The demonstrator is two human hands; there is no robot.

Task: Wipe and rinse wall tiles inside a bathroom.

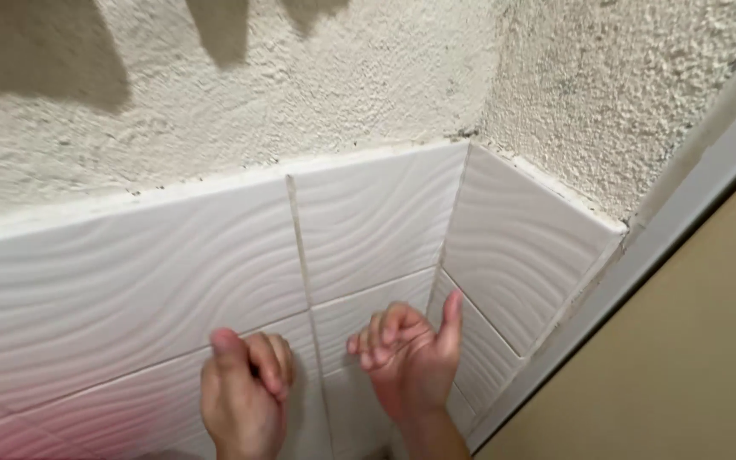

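Low in the wall corner, both hands sit against the white wavy tiles point(129, 281). Left hand point(244, 396) is curled shut, thumb up, holding nothing visible; right hand point(411, 362) has fingers bent, thumb raised, also empty. Between them runs the vertical grout line point(304, 273) (it looks greyish). Working that joint well probably needs steady, even fingertip pressure.
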